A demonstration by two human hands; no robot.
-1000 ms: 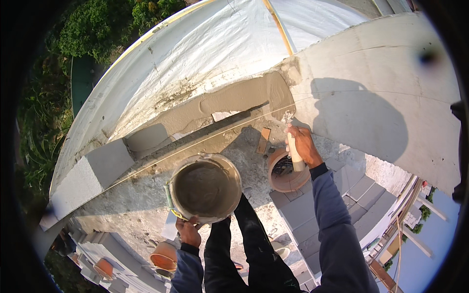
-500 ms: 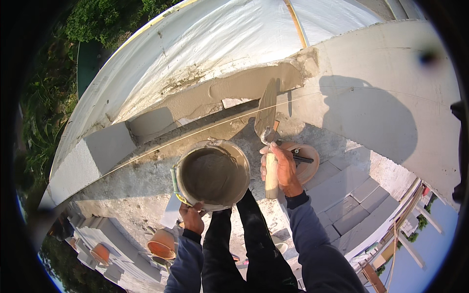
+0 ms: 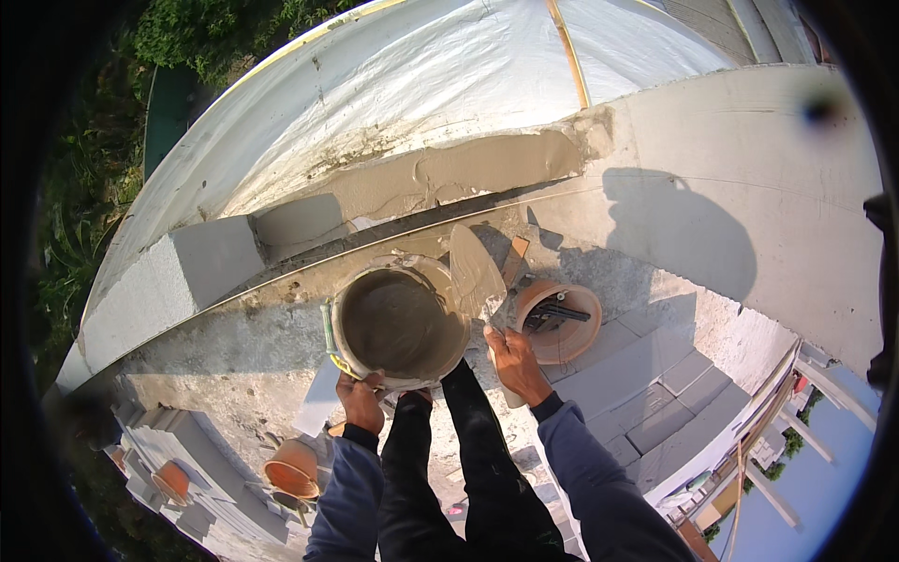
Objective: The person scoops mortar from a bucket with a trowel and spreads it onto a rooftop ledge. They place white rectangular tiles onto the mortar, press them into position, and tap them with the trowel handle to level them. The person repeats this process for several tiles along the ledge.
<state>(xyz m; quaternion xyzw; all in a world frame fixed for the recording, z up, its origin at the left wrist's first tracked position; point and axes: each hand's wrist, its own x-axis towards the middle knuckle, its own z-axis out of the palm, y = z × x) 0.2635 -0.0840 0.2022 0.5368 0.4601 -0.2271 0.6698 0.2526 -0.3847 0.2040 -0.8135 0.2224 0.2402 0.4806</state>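
From the head camera, looking straight down, the left hand point(image 3: 361, 398) grips the near rim of a round bucket point(image 3: 398, 323), fingers curled over its edge, and holds it up in front of the person's dark trouser legs point(image 3: 468, 468). The bucket is filled with wet grey mortar and tilts slightly toward the wall. The right hand point(image 3: 513, 363) is closed around the handle of a trowel point(image 3: 475, 272); its broad grey blade rises from the fist and lies against the bucket's right rim, coated in mortar. Just right of the blade an orange tub point(image 3: 567, 328) stands on grey blocks, with a dark tool lying in it. Beyond the bucket runs a concrete block wall point(image 3: 215, 258), its top spread with a fresh bed of mortar point(image 3: 449, 173). Behind that stretches a white tarpaulin point(image 3: 421, 75). Far below at lower left, two more orange pots point(image 3: 290, 465) sit among stacked blocks.
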